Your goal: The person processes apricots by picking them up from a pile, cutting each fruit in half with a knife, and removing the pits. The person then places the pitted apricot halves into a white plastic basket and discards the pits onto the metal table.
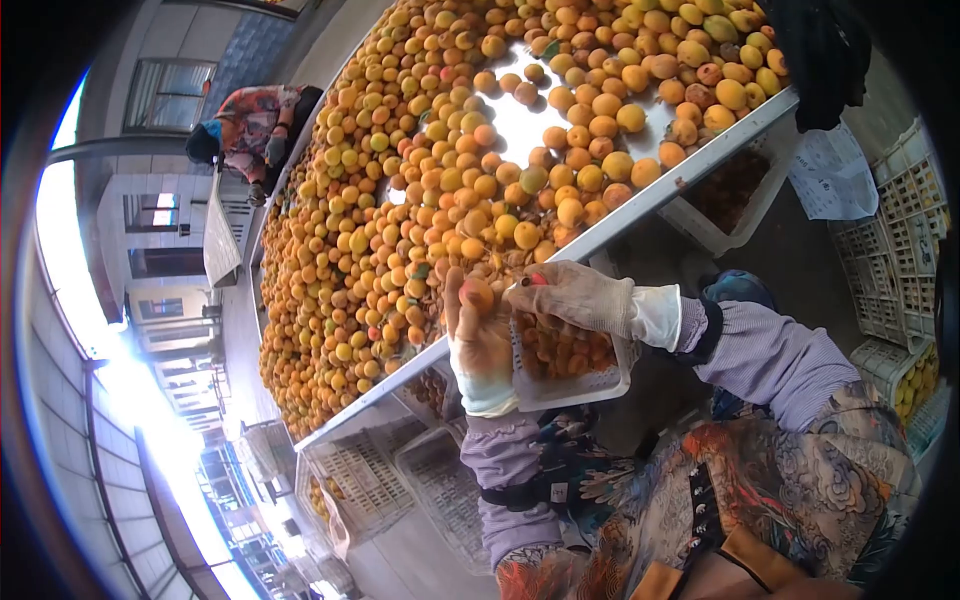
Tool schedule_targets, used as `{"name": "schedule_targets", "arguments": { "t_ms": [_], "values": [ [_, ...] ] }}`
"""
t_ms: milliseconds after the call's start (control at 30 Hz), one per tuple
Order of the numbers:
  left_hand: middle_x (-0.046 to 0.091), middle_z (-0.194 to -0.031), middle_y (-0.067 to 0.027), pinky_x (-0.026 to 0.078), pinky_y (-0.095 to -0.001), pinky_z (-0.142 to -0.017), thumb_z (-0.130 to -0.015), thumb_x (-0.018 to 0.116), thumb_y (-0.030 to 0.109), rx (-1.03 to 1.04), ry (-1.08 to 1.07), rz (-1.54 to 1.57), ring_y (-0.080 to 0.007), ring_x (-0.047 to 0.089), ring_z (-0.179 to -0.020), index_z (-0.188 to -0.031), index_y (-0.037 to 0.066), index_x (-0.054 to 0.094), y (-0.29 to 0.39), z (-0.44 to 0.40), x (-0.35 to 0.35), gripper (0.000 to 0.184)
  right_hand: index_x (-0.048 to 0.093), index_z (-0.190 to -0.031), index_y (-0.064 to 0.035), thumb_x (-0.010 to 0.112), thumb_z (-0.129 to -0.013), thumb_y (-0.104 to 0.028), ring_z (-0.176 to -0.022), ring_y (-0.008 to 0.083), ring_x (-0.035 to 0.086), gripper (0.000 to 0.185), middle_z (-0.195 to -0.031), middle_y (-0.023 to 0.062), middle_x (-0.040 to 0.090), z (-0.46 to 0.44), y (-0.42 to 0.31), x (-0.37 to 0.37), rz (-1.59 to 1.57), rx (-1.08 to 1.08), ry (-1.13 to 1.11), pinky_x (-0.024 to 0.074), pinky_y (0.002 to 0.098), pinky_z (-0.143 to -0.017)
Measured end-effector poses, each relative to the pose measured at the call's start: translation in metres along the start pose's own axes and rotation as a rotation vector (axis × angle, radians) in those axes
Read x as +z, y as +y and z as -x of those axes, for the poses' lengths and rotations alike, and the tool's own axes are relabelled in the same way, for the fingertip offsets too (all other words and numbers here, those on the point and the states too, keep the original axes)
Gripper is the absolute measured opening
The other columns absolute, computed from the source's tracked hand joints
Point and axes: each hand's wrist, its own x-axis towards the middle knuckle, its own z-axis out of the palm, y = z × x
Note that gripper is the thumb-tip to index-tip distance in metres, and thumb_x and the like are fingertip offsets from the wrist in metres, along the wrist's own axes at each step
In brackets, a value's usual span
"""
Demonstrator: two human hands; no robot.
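My left hand (480,350), in a pale glove, has its fingers curled around an orange-red apricot (477,293) at the edge of the sorting table. Beside it, my gloved right hand (585,300) is closed on a small red object (538,280) with a dark spot. Fingers hide most of that object, so its kind cannot be made out. The fingertips of both hands are close together. Under my hands a white plastic crate (570,392) holds split, darker apricot pieces (565,350).
Loose apricots (350,250) cover much of the metal table (520,125). Across it, a person in a patterned top (250,125) leans over the far edge. Crates (440,480) stand below the near edge, and more crates (890,240) are at the right. A dark cloth (825,60) hangs at the table's corner.
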Motion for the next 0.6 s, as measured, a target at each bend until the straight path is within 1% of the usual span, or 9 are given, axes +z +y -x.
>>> {"name": "schedule_targets", "arguments": {
  "t_ms": [67, 133, 200, 233, 333, 367, 500, 567, 600],
  "values": [
    [0.048, -0.125, -0.0089, 0.043, -0.0391, -0.095, -0.086, 0.057, 0.012, 0.002, -0.027, 0.068, -0.0205, 0.051, -0.109, -0.134, 0.007, 0.039, -0.003, 0.013, -0.018, 0.052, 0.052, -0.084, -0.0079, 0.060, -0.087, -0.039, -0.043, 0.0064, 0.044, 0.033, -0.059, -0.0030, 0.049, -0.015, 0.025, 0.005, 0.004, -0.086, -0.090, 0.0339, 0.0216, -0.036],
    [0.048, -0.125, -0.0092, 0.041, -0.0389, -0.096, -0.084, 0.058, 0.009, 0.012, -0.059, 0.142, -0.0212, 0.050, -0.111, -0.133, 0.007, 0.039, -0.008, 0.021, -0.035, 0.053, 0.052, -0.084, -0.0078, 0.060, -0.087, -0.039, -0.044, 0.0068, 0.044, 0.032, -0.059, -0.0019, 0.050, -0.011, 0.030, 0.007, 0.092, -0.022, -0.081, 0.0347, 0.0218, -0.037],
    [0.048, -0.126, -0.0098, 0.040, -0.0389, -0.097, -0.083, 0.058, 0.005, 0.030, -0.116, 0.180, -0.0224, 0.050, -0.111, -0.133, 0.007, 0.040, -0.012, 0.027, -0.049, 0.053, 0.052, -0.082, -0.0084, 0.059, -0.088, -0.038, -0.043, 0.0073, 0.044, 0.031, -0.058, -0.0010, 0.049, 0.008, 0.001, 0.018, 0.147, 0.155, -0.118, 0.0346, 0.0222, -0.037],
    [0.048, -0.127, -0.0104, 0.040, -0.0390, -0.097, -0.082, 0.058, 0.006, 0.048, -0.060, 0.168, -0.0252, 0.049, -0.112, -0.133, 0.007, 0.039, -0.014, 0.031, -0.052, 0.054, 0.052, -0.079, -0.0087, 0.058, -0.088, -0.037, -0.043, 0.0072, 0.044, 0.030, -0.057, -0.0005, 0.049, 0.011, -0.001, 0.023, 0.131, 0.184, -0.132, 0.0343, 0.0221, -0.037],
    [0.048, -0.126, -0.0099, 0.040, -0.0398, -0.097, -0.081, 0.059, 0.007, 0.069, -0.073, 0.131, -0.0275, 0.049, -0.112, -0.133, 0.007, 0.039, -0.015, 0.034, -0.058, 0.055, 0.052, -0.077, -0.0088, 0.058, -0.088, -0.036, -0.041, 0.0069, 0.042, 0.030, -0.055, -0.0008, 0.049, 0.006, 0.015, 0.026, 0.094, 0.278, -0.191, 0.0326, 0.0219, -0.036],
    [0.048, -0.126, -0.0112, 0.032, -0.0397, -0.106, -0.079, 0.059, 0.002, 0.070, -0.118, 0.145, -0.0224, 0.044, -0.119, -0.135, 0.005, 0.037, -0.013, 0.035, -0.059, 0.061, 0.052, -0.074, -0.0088, 0.058, -0.087, -0.037, -0.039, 0.0067, 0.040, 0.032, -0.054, -0.0011, 0.048, 0.004, 0.019, 0.028, 0.136, 0.288, -0.196, 0.0307, 0.0216, -0.034],
    [0.048, -0.124, -0.0108, 0.033, -0.0409, -0.105, -0.079, 0.061, 0.005, 0.082, -0.077, 0.070, -0.0223, 0.045, -0.117, -0.136, 0.005, 0.035, -0.009, 0.037, -0.058, 0.063, 0.052, -0.073, -0.0085, 0.058, -0.087, -0.038, -0.037, 0.0069, 0.039, 0.034, -0.052, -0.0015, 0.046, -0.001, 0.026, 0.034, 0.162, 0.298, -0.227, 0.0292, 0.0215, -0.034],
    [0.043, -0.126, -0.0134, 0.039, -0.0417, -0.100, -0.080, 0.066, 0.010, 0.102, -0.059, -0.009, -0.0283, 0.048, -0.114, -0.136, 0.003, 0.031, -0.010, 0.038, -0.059, 0.066, 0.052, -0.072, -0.0080, 0.058, -0.086, -0.040, -0.038, 0.0067, 0.039, 0.035, -0.053, -0.0017, 0.046, -0.001, 0.025, 0.038, 0.125, 0.313, -0.256, 0.0298, 0.0210, -0.034],
    [0.043, -0.126, -0.0134, 0.039, -0.0417, -0.100, -0.080, 0.066, 0.010, 0.103, -0.054, -0.004, -0.0283, 0.048, -0.114, -0.136, 0.003, 0.031, -0.011, 0.038, -0.060, 0.066, 0.052, -0.072, -0.0080, 0.058, -0.086, -0.040, -0.038, 0.0067, 0.039, 0.035, -0.053, -0.0017, 0.046, -0.002, 0.025, 0.040, 0.128, 0.319, -0.257, 0.0298, 0.0210, -0.034]
  ]
}}
